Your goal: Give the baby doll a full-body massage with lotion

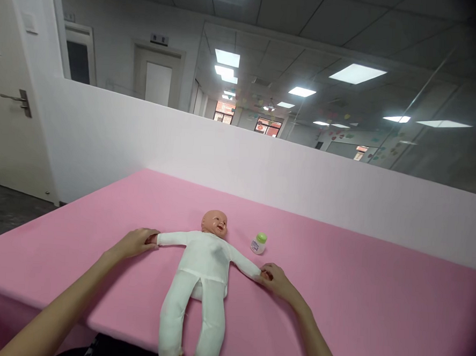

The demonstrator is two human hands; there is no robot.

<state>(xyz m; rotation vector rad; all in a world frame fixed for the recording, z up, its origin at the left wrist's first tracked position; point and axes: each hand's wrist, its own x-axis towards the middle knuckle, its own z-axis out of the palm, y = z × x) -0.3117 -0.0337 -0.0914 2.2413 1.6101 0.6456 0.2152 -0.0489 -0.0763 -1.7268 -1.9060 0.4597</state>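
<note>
Pink cloth (347, 303), one piece, covers the table; on it one doll (207, 256) is laid on its back, head far and legs near, dressed in one white top and one pair of white trousers. Also counted: two bare hands; one small jar (258, 244) with one green lid, standing to the right of the doll's head; one low pale wall (282, 167) at the far side; one door (11, 126) with one handle (22, 100) at far left. Print on the jar is too small to be read. The doll's feet are cut off at the near edge, and one dark item (110, 350) at near left is mostly hidden and cannot be identified. Between the two hands the doll is placed, both arms stretched outward. Its hand on the left is clasped by the fingers of the left hand (139, 241), and partly covered by them; its hand on the right is pinched between thumb and fingers of the right hand (277, 280), the jar being near but untouched.
</note>
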